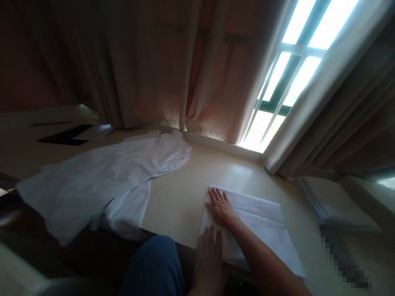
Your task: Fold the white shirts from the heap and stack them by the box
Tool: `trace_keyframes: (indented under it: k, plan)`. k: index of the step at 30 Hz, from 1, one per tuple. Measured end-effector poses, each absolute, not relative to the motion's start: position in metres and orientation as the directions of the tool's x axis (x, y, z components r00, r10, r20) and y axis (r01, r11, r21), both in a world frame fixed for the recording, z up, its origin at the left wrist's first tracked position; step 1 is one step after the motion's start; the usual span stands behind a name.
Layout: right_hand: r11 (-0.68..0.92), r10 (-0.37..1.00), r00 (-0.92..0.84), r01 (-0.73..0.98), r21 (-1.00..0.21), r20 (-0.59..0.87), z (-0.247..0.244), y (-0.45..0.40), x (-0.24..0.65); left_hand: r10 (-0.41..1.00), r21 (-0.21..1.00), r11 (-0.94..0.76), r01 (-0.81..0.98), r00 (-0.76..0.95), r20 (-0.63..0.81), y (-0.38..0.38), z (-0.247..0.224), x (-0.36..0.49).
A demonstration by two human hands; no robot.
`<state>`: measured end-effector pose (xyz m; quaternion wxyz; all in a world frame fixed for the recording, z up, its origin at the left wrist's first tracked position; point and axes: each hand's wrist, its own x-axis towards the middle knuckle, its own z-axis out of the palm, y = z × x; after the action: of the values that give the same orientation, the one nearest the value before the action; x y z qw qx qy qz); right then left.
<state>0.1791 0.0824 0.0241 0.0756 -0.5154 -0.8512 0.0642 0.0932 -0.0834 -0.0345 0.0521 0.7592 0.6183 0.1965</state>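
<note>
While the folded white cloth (268, 222) runs longways left-to-right, right hand (222, 209) and left hand (210, 253) are just flat at its left end, unclenched.

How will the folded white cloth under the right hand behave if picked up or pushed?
Probably floppy: the folded white cloth looks like creased fabric. It may unfold, as no fastening shows. Pushed, it would likely slide or bunch: it lies flat on a smooth-looking table.

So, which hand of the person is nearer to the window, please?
Right: the right hand lies flat on the folded white cloth, near its far left corner; the left hand is at the cloth's near edge, farther from the window.
</note>
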Motion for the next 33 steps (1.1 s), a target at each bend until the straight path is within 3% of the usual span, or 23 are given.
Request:
trace_keyframes:
  k: [10,16,23,28,33]
  plan:
    - [0.380,0.922,-0.387,0.898,-0.223,0.012,0.028,0.112,0.177,0.962,0.323,-0.231,0.918,0.167,0.214,-0.082,-0.030,0.094]
    - [0.449,0.890,-0.420,0.877,-0.171,0.180,0.046,0.083,0.223,0.965,0.327,-0.250,0.911,0.206,0.163,-0.068,-0.011,0.090]
    - [0.296,0.953,-0.283,0.946,-0.131,0.106,0.038,0.061,0.316,0.879,0.209,-0.426,0.880,0.347,0.327,0.030,0.045,0.157]
    - [0.292,0.956,-0.281,0.940,-0.178,0.084,0.029,0.066,0.331,0.931,0.160,-0.345,0.925,0.316,0.186,0.092,0.020,0.189]
    - [0.273,0.961,-0.251,0.931,-0.242,0.116,0.016,0.069,0.334,0.943,0.074,-0.303,0.950,0.287,0.169,0.096,-0.005,0.190]
